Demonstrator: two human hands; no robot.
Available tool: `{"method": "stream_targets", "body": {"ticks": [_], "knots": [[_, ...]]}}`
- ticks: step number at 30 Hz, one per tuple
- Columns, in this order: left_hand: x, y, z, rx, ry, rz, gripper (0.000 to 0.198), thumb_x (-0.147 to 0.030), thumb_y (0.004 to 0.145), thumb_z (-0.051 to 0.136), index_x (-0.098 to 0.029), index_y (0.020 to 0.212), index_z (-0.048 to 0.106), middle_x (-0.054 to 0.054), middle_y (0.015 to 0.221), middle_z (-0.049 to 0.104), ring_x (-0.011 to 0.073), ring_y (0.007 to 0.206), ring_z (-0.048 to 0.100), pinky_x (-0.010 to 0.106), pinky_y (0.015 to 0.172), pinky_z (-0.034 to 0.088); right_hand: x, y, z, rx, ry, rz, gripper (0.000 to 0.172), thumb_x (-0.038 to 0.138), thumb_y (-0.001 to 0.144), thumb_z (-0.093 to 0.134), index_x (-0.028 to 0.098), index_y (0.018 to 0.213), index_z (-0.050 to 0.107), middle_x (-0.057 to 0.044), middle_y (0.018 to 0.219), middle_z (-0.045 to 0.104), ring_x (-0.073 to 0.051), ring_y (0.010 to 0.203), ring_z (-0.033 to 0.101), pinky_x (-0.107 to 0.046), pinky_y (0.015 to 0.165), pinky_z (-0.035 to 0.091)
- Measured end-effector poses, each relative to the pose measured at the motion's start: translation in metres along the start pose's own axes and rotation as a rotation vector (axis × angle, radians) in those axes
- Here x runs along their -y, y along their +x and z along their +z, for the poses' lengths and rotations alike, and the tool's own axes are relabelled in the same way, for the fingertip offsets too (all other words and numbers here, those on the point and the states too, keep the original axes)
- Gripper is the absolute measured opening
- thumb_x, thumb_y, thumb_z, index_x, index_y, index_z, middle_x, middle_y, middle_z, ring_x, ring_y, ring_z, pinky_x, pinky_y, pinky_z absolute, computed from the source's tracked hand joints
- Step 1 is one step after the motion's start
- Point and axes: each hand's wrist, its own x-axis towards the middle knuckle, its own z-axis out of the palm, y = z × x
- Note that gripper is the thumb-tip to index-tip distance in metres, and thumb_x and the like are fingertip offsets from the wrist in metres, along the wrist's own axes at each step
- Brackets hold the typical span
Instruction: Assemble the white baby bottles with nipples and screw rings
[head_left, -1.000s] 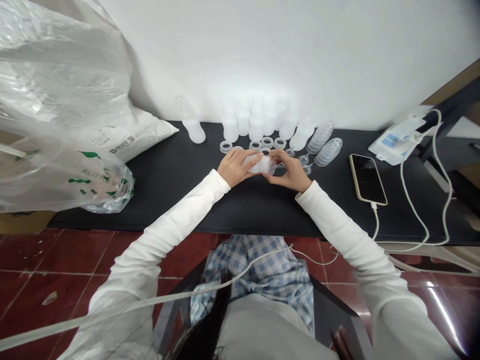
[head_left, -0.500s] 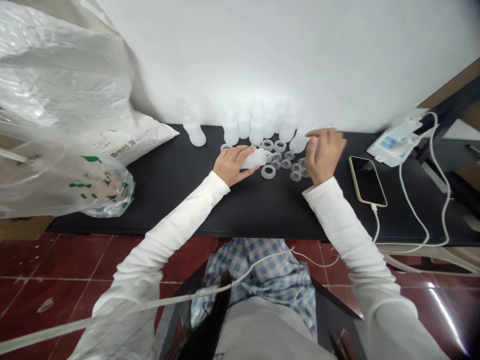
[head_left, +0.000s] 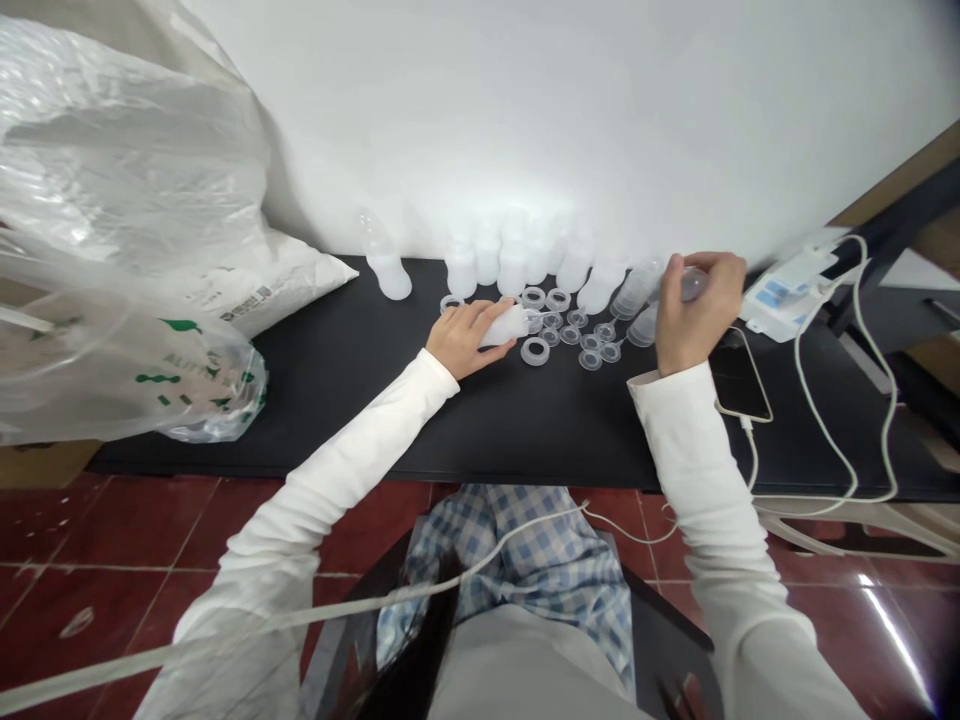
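My left hand (head_left: 463, 338) is wrapped round a small white plastic bottle (head_left: 510, 322) that lies on its side, neck to the right. Beside that neck are translucent rings (head_left: 535, 351) and several small clear discs (head_left: 590, 358) scattered on the black table. My right hand (head_left: 701, 312), farther right, pinches a clear domed cap (head_left: 694, 285). More clear caps (head_left: 636, 288) stand just left of it, partly hidden by the fingers. Several white bottles (head_left: 513, 265) stand in a row along the wall. One bottle with a clear domed top (head_left: 389, 272) is set apart at the left.
A phone (head_left: 741, 375) on a charging cable lies beyond my right wrist, with a white power strip (head_left: 787, 290) behind it. Large plastic bags (head_left: 202, 370) fill the left end of the table (head_left: 450, 430). A white cable (head_left: 517, 525) crosses over my lap.
My right hand has moved right from the loose discs to the clear caps and now grips one. My left hand stays on the bottle.
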Motion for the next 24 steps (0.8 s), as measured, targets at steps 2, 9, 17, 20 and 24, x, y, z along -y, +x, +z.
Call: {"method": "stream_targets", "body": {"ticks": [2,9,17,20,24], "knots": [[0.000,0.000,0.000,0.004,-0.015,-0.005,0.055,-0.054,0.095,0.058,-0.019,0.138,0.062,0.014,0.117,0.074,0.0257,0.095,0.070,0.037,0.081,0.050,0.015,-0.009,0.006,0.054,0.158,-0.120,0.029,0.051,0.102,0.049,0.026,0.095,0.062,-0.008,0.095,0.066,-0.024,0.093,0.064,-0.046,0.086,0.052],[-0.001,0.001,-0.003,-0.014,-0.030,0.071,0.054,-0.050,0.094,0.062,-0.017,0.136,0.063,0.014,0.114,0.076,0.0259,0.098,0.073,0.036,0.081,0.053,0.044,-0.052,0.039,0.504,0.529,-0.246,0.033,0.051,0.097,0.060,0.026,0.118,0.063,-0.011,0.115,0.069,-0.026,0.109,0.065,-0.044,0.088,0.057],[0.006,-0.002,-0.002,-0.041,-0.163,0.256,0.057,-0.046,0.091,0.067,-0.013,0.137,0.062,0.013,0.110,0.079,0.0229,0.090,0.077,0.035,0.084,0.061,0.044,-0.061,0.041,0.670,0.524,-0.372,0.035,0.056,0.096,0.059,0.027,0.114,0.065,-0.011,0.118,0.070,-0.025,0.109,0.068,-0.041,0.091,0.057],[0.005,-0.002,-0.003,0.018,-0.172,0.246,0.053,-0.046,0.093,0.066,-0.016,0.136,0.063,0.012,0.112,0.079,0.0230,0.092,0.077,0.036,0.086,0.062,0.053,-0.062,0.042,0.647,0.400,-0.341,0.039,0.059,0.098,0.050,0.024,0.094,0.065,-0.007,0.092,0.070,-0.019,0.080,0.066,-0.032,0.072,0.053],[0.001,0.002,-0.006,-0.030,-0.043,0.334,0.055,-0.055,0.095,0.060,-0.015,0.130,0.067,0.013,0.107,0.080,0.0223,0.081,0.076,0.036,0.078,0.061,0.071,-0.062,0.046,0.686,0.221,-0.129,0.051,0.056,0.104,0.034,0.023,0.072,0.056,0.000,0.061,0.055,-0.014,0.054,0.050,-0.028,0.057,0.038]]}}
